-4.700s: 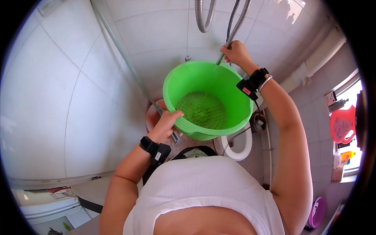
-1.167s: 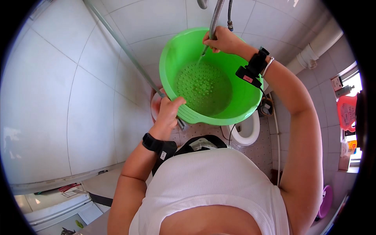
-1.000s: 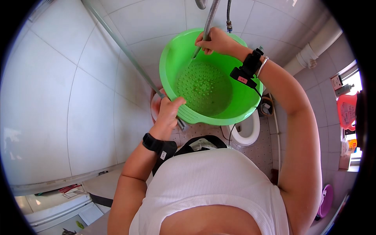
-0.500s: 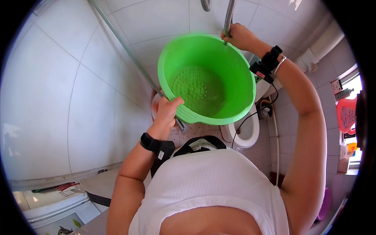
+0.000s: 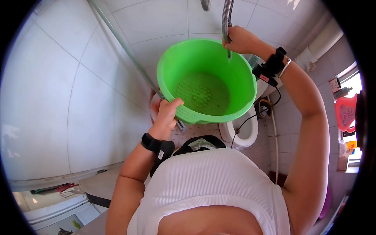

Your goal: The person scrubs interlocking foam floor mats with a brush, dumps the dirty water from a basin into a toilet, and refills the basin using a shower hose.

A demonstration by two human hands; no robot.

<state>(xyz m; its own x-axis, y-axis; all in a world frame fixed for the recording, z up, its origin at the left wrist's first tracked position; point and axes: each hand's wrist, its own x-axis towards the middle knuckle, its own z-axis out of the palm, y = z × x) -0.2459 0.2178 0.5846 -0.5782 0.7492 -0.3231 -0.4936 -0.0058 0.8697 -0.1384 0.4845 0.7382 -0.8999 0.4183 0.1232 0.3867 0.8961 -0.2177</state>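
Note:
A deep green plastic tub with a bumpy bottom is tilted in front of me, with some water pooled inside. My left hand is closed on its near-left rim, thumb over the edge. At the tub's far-right rim, my right hand grips a flexible metal hose near its lower end. A thin stream of water seems to fall from the hose end into the tub. What lies under the tub is mostly hidden.
A white toilet stands right of the tub, with a dark cable crossing over it. Along the left runs a metal rail, close to my left hand. A white pipe and a window sill with a red plastic item are at the right.
My right hand and the hose end have come lower and nearer over the tub. The tub's far rim has dipped slightly. My left hand stays on the rim.

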